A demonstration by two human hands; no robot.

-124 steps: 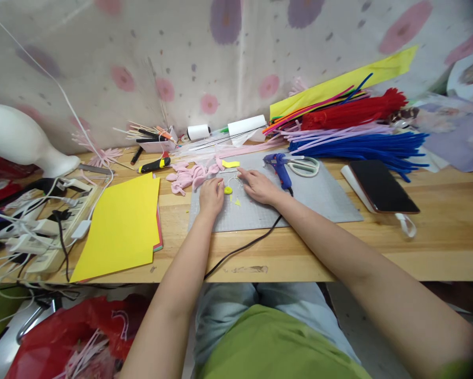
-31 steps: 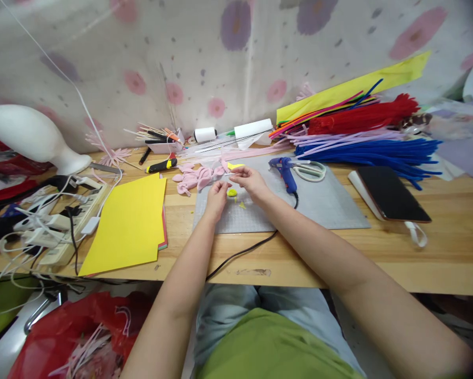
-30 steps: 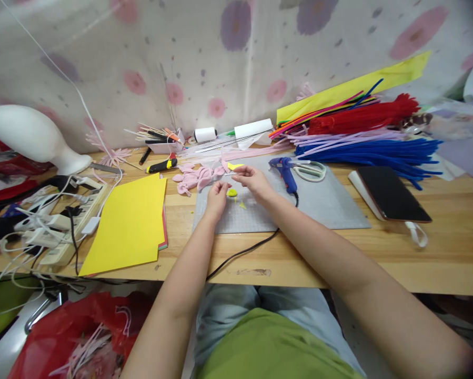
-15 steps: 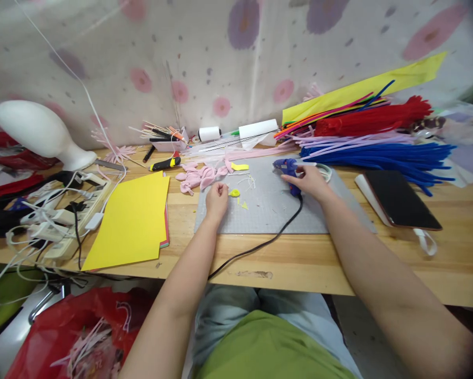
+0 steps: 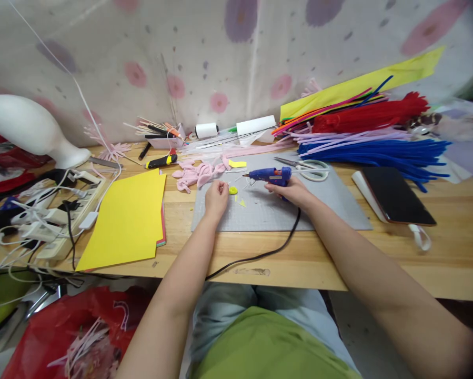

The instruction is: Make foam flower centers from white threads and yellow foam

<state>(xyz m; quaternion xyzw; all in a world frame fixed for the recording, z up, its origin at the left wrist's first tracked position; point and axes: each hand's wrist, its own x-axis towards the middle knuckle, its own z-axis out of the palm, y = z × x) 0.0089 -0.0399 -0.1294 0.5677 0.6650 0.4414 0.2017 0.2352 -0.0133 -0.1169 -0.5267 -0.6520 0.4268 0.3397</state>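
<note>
My right hand is wrapped round the handle of a blue glue gun, whose nozzle points left over the grey cutting mat. My left hand is pinched closed at the mat's left side; what its fingers hold is too small to make out. Beside its fingertips lies a small round yellow piece, with yellow scraps close by. Pink fuzzy pieces and a yellow strip lie just behind. Scissors with pale handles rest behind the glue gun.
Yellow sheets, a cutter, a power strip and a white foam head are on the left. Blue stems, red stems and a black-covered item are on the right. The glue gun's cord crosses the front edge.
My right hand has moved left with the glue gun, bringing its nozzle nearer my left hand. The scissors now show more fully. The view has shifted slightly.
</note>
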